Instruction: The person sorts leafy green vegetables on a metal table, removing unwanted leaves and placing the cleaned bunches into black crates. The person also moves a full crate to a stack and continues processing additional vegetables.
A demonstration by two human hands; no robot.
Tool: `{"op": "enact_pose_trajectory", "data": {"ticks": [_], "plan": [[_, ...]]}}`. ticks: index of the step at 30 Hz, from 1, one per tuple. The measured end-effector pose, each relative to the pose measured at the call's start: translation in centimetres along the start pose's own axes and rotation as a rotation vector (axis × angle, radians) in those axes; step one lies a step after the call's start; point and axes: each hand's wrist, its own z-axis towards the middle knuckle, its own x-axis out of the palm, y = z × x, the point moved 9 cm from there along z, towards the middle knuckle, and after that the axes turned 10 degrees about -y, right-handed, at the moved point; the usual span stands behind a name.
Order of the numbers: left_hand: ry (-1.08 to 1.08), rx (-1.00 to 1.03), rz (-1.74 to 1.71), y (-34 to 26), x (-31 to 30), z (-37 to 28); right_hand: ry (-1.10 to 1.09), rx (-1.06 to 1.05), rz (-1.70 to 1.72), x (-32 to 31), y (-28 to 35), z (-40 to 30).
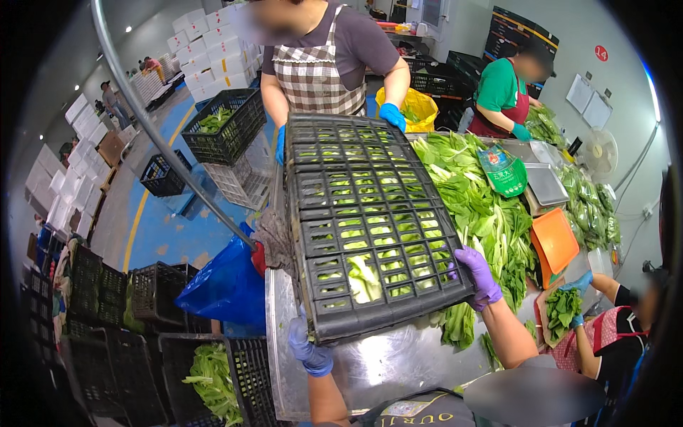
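A black plastic crate (373,213) is held over the steel worktable (373,363), its slotted grid face turned up towards me. Green leafy vegetables show through the slots. My left hand (310,347), in a blue-violet glove, grips the crate's near left corner. At the near right corner, my right hand (480,277) in a purple glove has hold of the rim. Opposite me, a person in a checked apron (315,74) grasps the far end with blue-gloved hands. A heap of leafy greens (480,213) lies along the crate's right side.
An orange tray (555,240) and a metal scale pan (547,184) stand beyond the heap. A blue plastic bag (229,283) hangs at the table's left edge near a metal pole (160,144). Black crates (224,128) stand on the floor. Two co-workers (592,336) handle greens at right.
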Motion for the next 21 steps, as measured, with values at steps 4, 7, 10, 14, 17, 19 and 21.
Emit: {"op": "enact_pose_trajectory", "data": {"ticks": [4,7,10,14,17,19,21], "plan": [[0.309,0.376,0.189,-6.9,6.7,2.6,0.008,0.115,0.050,-3.0,-0.6,0.8],[0.438,0.438,0.379,-10.3,11.3,2.1,-0.062,0.189,0.003,-5.9,-0.9,1.6],[0.562,0.535,0.481,-11.8,15.4,1.4,-0.260,0.210,0.086,-9.0,-4.0,3.5],[0.730,0.743,0.557,-12.9,20.4,-0.6,-0.260,0.189,0.194,-12.2,-8.5,6.4],[0.783,0.830,0.619,-14.0,21.8,-1.7,-0.283,0.169,0.210,-12.0,-8.5,5.8],[0.721,1.017,0.676,-16.0,21.9,-3.1,-0.230,0.133,0.177,-12.1,-9.8,7.4],[0.808,1.046,0.691,-18.8,23.8,-5.6,-0.195,0.172,0.099,-12.6,-10.4,7.7]]}}
